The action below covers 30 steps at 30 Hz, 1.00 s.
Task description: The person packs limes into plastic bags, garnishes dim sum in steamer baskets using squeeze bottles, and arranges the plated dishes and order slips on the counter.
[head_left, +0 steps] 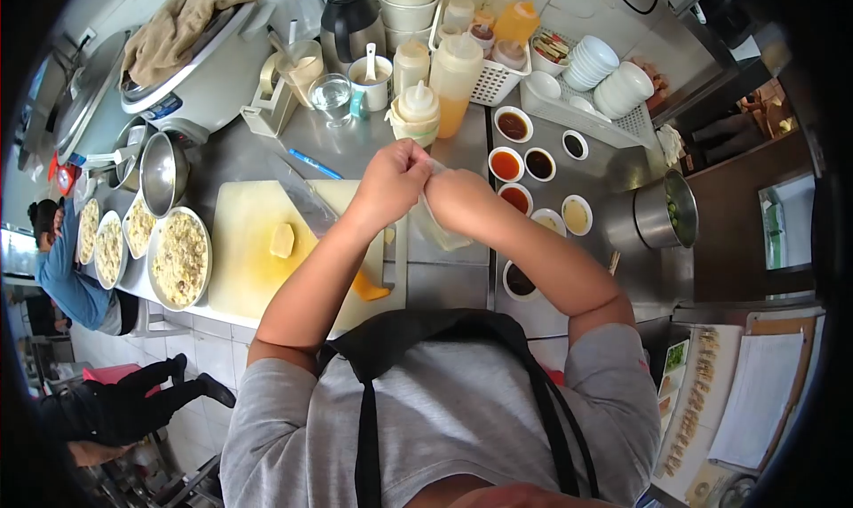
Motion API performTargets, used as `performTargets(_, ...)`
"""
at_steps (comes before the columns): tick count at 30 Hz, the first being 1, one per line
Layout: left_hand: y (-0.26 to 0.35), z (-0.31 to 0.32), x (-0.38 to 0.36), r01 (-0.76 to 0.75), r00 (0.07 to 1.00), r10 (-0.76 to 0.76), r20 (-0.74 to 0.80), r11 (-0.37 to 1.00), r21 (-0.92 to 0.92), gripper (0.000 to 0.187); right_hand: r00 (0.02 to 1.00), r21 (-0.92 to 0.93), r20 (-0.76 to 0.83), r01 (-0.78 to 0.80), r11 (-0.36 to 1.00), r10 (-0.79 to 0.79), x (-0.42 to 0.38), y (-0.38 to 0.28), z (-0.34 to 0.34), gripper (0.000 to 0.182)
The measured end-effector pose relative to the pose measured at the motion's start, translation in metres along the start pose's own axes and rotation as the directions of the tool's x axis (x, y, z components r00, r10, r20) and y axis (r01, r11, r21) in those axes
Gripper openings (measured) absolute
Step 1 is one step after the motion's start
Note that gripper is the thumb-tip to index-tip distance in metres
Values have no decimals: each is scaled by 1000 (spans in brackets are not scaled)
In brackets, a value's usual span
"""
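Note:
In the head view my left hand (389, 184) is closed, fingers pinched on the top edge of a clear plastic bag (442, 232). My right hand (462, 199) grips the same bag beside it, knuckles up. The bag hangs below both hands, over the steel counter. Left of them lies a cream cutting board (242, 219) with a wet yellow patch. On it are a pale yellow chunk (283, 240), a wide-bladed knife (306, 197) partly behind my left forearm, and an orange-yellow curved piece (369, 287). A blue pen (314, 163) lies at the board's far edge.
Sauce bowls (506, 164) stand to the right, near a white basket of stacked bowls (586, 117). Squeeze bottles (456, 77) and a black-topped jug (346, 28) line the back. Plates of crumbly pale food (180, 257) stand left; two people are beyond.

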<state>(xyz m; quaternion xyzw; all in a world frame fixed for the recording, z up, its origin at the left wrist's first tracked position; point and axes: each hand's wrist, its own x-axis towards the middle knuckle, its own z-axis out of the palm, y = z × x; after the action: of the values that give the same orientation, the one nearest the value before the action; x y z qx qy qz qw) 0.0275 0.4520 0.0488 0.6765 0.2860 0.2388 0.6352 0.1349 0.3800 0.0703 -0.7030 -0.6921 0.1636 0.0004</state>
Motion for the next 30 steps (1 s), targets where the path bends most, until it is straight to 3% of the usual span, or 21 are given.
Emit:
performTargets(2, -1, -2, -3, -25, 999, 26, -37, 1000, 16, 10, 999, 24, 44, -3, 1000, 2, 13, 5, 11, 17)
performTargets(3, -1, -5, -3, -40, 998, 42, -56, 999, 27, 10, 995, -10, 60, -74, 997, 75, 14, 5, 12, 19)
performTargets(6, 2, -15, -7, -4, 996, 10, -92, 998, 67, 9, 999, -97, 4, 34, 995, -34, -7, 12, -8, 22)
performTargets(9, 0, -20, -8, -5, 993, 7, -119, 1000, 12, 9, 999, 75, -33, 44, 996, -41, -40, 5, -42, 19)
performTargets(10, -2, -20, -8, -12, 992, 8, -123, 1000, -26, 9, 965, -11, -212, 155, 988, -154, -46, 8, -41, 15)
performTargets(12, -3, -16, -7, -25, 991, 13, -130, 995, -96, 8, 767, -232, -508, 316, 920, -392, -52, 14, -31, 12)
performTargets(14, -3, -9, -10, -26, 998, 14, -64, 979, -203, 7, 673, -153, -616, 406, 901, -408, -46, 12, -18, 12)
performTargets(16, -4, -2, -13, -46, 999, 41, -25, 954, -295, 7, 697, 29, -632, 459, 888, -339, -34, 10, -2, 13)
performTargets(18, -10, 4, -16, -90, 996, 91, -14, 923, -374, 8, 824, 319, -523, 425, 847, -217, -22, 9, 10, 13)
performTargets(19, -21, 0, -19, -72, 996, 90, 23, 910, -409, 30, 867, 368, -479, 337, 867, -134, -23, 7, 8, 11)
performTargets(20, -39, 4, -21, -242, 970, 237, -53, 926, -291, 42, 861, 389, -497, 334, 859, -110, -23, 3, 4, 10)
performTargets(22, -65, 9, -32, -552, 829, 544, -128, 833, -31, 65, 840, 425, -540, 324, 845, -50, -25, -10, -9, 9)
performTargets(23, -68, 7, -36, -510, 856, 509, 94, 860, -8, 91, 845, 430, -531, 336, 838, -67, -29, -18, -17, 9)
performTargets(26, -46, 15, -49, -581, 813, 498, 302, 734, 351, 90, 866, 482, -496, 331, 811, -59, -29, -50, -21, 13)
performTargets(27, -48, 21, -48, -518, 840, 464, 282, 839, 165, 81, 868, 555, -497, 332, 763, -16, -31, -63, -20, 22)
performTargets(29, -37, 21, -50, -453, 822, 484, 300, 875, -169, 70, 862, 674, -502, 341, 655, 68, -39, -84, -20, 39)
performTargets(30, -28, 17, -50, -389, 816, 487, 312, 861, -327, 65, 799, 646, -591, 387, 658, 111, -47, -86, -19, 51)
